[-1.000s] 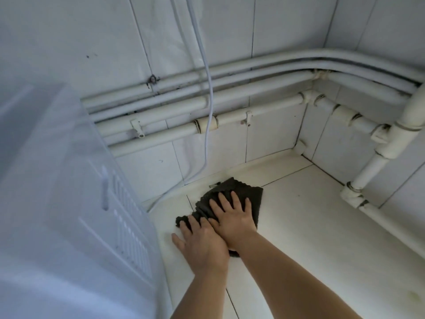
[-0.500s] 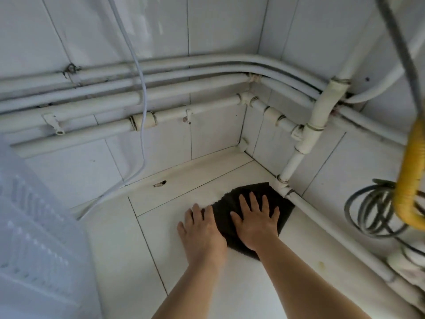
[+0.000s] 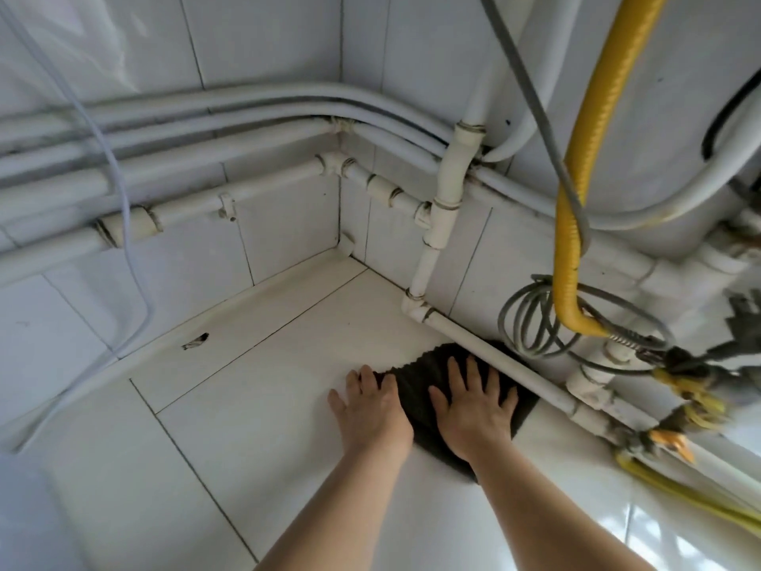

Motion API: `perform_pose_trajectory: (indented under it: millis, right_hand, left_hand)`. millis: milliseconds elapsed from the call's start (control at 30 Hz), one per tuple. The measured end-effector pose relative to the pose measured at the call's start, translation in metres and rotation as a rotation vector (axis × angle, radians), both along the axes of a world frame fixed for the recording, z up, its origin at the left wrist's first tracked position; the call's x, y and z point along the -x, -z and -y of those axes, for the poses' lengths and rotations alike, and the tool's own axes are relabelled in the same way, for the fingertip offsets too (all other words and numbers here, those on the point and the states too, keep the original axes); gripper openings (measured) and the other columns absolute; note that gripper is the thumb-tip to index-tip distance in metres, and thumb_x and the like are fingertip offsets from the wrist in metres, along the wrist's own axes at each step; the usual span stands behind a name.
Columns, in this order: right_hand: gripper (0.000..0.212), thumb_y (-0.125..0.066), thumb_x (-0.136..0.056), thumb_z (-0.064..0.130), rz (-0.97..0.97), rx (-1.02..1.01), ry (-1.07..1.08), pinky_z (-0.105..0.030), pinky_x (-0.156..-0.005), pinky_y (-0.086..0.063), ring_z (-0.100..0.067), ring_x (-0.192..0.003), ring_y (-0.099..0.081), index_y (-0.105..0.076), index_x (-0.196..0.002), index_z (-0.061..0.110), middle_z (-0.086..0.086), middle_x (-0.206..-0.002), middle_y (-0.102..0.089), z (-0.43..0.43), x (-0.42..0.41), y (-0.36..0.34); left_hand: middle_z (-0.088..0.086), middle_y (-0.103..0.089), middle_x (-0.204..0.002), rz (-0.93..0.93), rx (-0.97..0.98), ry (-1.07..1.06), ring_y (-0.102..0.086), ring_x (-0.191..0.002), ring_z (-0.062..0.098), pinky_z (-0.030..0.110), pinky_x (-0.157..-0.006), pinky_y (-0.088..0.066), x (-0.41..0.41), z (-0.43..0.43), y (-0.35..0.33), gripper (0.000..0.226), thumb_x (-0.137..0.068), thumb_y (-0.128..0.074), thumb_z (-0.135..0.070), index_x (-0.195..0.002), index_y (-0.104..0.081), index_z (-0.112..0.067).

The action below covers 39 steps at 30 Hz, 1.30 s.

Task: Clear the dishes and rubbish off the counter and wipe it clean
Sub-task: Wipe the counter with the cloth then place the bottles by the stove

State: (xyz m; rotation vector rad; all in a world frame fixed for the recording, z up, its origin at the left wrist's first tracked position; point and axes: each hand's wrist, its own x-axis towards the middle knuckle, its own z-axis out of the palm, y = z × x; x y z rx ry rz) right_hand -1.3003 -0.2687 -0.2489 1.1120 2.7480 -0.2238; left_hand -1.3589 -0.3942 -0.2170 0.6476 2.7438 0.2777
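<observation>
Head cam: both hands are down flat on the white tiled counter, near the corner. R hand lies palm-down on the dark cloth, fingers straight & spread, pressing it to the tile. L hand sits just beside it, also flat, fingers straight & close together. Its fingertips reach the cloth's left edge; its palm is on bare tile. The cloth is under R hand & shows ahead of the fingertips, w/ its far edge running under the low white pipe just beyond R hand. Above & right of R hand are a coiled grey cable & a yellow hose hanging down. Well fwd-left of L hand there's 1 small dark chip on the counter's back lip.
</observation>
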Motion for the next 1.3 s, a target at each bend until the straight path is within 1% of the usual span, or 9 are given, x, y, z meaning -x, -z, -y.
perform_pose_trajectory:
  millis: [133,267,367,567,700,833,933,1033,1300]
  right_hand:
    - [0.067,-0.009,-0.093,0.063,-0.013,0.019,0.039,-0.056,-0.114,0.008,-0.028,-0.146,0.014,0.006,-0.151,0.035,0.004,-0.161,0.009,0.008,-0.019,0.000]
    - [0.066,-0.010,-0.093,0.063,-0.051,0.023,0.070,-0.055,-0.114,0.009,-0.028,-0.146,0.016,0.003,-0.151,0.035,0.004,-0.161,0.008,0.019,-0.041,0.001]
    - [0.066,-0.009,-0.092,0.063,-0.057,0.027,0.101,-0.056,-0.113,0.010,-0.028,-0.146,0.016,0.002,-0.151,0.035,0.003,-0.161,0.008,0.029,-0.055,0.000]
    - [0.067,-0.008,-0.092,0.063,-0.045,0.027,0.134,-0.057,-0.113,0.011,-0.029,-0.146,0.017,0.004,-0.151,0.035,0.003,-0.161,0.009,0.040,-0.067,-0.001]
    - [0.066,-0.010,-0.093,0.063,-0.066,0.028,0.134,-0.057,-0.113,0.010,-0.030,-0.146,0.016,0.002,-0.151,0.035,0.002,-0.161,0.008,0.041,-0.065,-0.002]
    - [0.066,-0.010,-0.093,0.063,-0.078,0.028,0.116,-0.056,-0.113,0.011,-0.029,-0.146,0.016,0.001,-0.151,0.035,0.003,-0.161,0.007,0.046,-0.078,-0.001]
    - [0.066,-0.010,-0.093,0.062,-0.081,0.028,0.094,-0.056,-0.113,0.011,-0.029,-0.146,0.017,0.001,-0.151,0.035,0.003,-0.161,0.007,0.050,-0.093,-0.001]
    - [0.065,-0.010,-0.093,0.062,-0.094,0.029,0.072,-0.056,-0.114,0.011,-0.029,-0.146,0.017,0.001,-0.151,0.035,0.003,-0.161,0.007,0.050,-0.111,-0.003]
    - [0.065,-0.010,-0.094,0.062,-0.075,0.043,0.061,-0.056,-0.114,0.009,-0.028,-0.146,0.017,0.002,-0.152,0.035,0.004,-0.161,0.008,0.039,-0.201,-0.005]
  left_hand:
    - [0.007,-0.012,-0.158,-0.028,0.010,0.067,-0.003,-0.146,0.029,0.053,-0.115,-0.005,-0.013,0.000,0.000,0.057,-0.091,-0.041,-0.015,-0.146,-0.029,-0.026]
    - [0.003,-0.027,-0.151,-0.098,-0.017,0.139,-0.016,-0.141,0.025,0.050,-0.115,-0.008,-0.028,0.005,-0.003,0.048,-0.086,-0.045,-0.015,-0.133,-0.044,-0.025]
    - [0.000,-0.035,-0.144,-0.123,-0.009,0.197,-0.023,-0.136,0.023,0.050,-0.114,-0.008,-0.036,0.011,-0.007,0.045,-0.084,-0.049,-0.017,-0.128,-0.049,-0.026]
    - [-0.003,-0.040,-0.139,-0.141,0.032,0.253,-0.025,-0.134,0.023,0.051,-0.114,-0.009,-0.045,0.018,-0.012,0.045,-0.083,-0.050,-0.017,-0.127,-0.049,-0.027]
    - [-0.001,-0.042,-0.136,-0.161,0.053,0.266,-0.027,-0.132,0.025,0.051,-0.112,-0.012,-0.044,0.020,-0.014,0.046,-0.082,-0.047,-0.013,-0.126,-0.049,-0.026]
    - [0.000,-0.043,-0.137,-0.173,0.085,0.262,-0.028,-0.133,0.025,0.051,-0.113,-0.011,-0.057,0.021,-0.016,0.046,-0.084,-0.046,-0.012,-0.127,-0.049,-0.025]
    - [0.001,-0.043,-0.139,-0.183,0.102,0.264,-0.027,-0.134,0.024,0.050,-0.114,-0.011,-0.075,0.022,-0.018,0.044,-0.087,-0.042,-0.012,-0.128,-0.049,-0.025]
    - [0.002,-0.041,-0.142,-0.177,0.122,0.269,-0.024,-0.137,0.024,0.050,-0.115,-0.008,-0.096,0.020,-0.021,0.042,-0.089,-0.043,-0.014,-0.129,-0.049,-0.025]
    - [0.002,-0.046,-0.136,-0.159,0.128,0.289,-0.029,-0.134,0.025,0.051,-0.115,-0.010,-0.183,0.011,-0.028,0.039,-0.088,-0.043,-0.014,-0.124,-0.054,-0.025]
